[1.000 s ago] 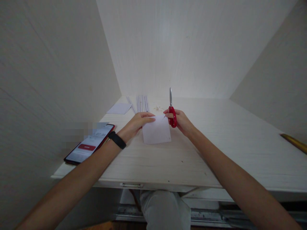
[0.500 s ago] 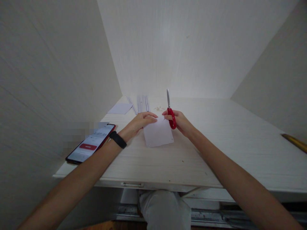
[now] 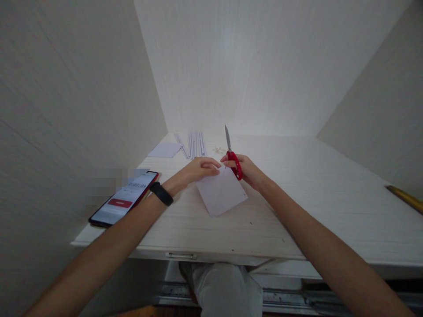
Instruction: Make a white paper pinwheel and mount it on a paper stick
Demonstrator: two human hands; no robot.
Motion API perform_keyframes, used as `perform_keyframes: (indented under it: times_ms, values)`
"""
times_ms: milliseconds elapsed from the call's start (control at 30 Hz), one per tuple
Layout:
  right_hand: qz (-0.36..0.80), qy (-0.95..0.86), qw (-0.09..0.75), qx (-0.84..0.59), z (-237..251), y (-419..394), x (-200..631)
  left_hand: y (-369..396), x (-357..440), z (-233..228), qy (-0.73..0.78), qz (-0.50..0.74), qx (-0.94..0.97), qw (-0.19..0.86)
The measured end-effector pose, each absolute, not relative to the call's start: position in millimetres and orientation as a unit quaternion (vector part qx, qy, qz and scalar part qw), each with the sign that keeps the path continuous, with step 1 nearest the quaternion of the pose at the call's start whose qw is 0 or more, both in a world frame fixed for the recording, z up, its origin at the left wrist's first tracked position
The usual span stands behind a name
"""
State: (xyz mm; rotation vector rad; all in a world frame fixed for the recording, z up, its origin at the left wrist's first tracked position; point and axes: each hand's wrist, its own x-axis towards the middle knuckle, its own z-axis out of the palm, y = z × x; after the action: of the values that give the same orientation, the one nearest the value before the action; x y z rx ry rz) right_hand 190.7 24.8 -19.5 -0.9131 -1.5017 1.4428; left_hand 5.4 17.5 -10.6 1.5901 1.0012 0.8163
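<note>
The white paper has turned, a corner nearing the bench's front; right hand's grip clamps red-handled scissors; left hand touches paper, grip's closure unclear

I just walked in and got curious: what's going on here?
A person holds a white sheet of paper by its upper edge in the left hand. The right hand grips red-handled scissors, their blades pointing away from the paper, with its fingertips at the sheet's top corner. Behind the hands lie thin white strips or rolls and small pale bits, and a lit phone lies to the left.
</note>
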Motion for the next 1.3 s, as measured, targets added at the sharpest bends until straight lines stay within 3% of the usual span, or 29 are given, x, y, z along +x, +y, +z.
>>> perform_keyframes:
  times_ms: [467,1300]
  values:
    - [0.641,-0.551,0.436,-0.310,-23.6,29.1,193.6,15.9,7.4,-7.5,0.401,0.367,0.677,0.497]
    - [0.620,-0.566,0.437,-0.323,-23.6,28.9,195.0,15.1,8.0,-7.4,0.388,0.395,0.660,0.508]
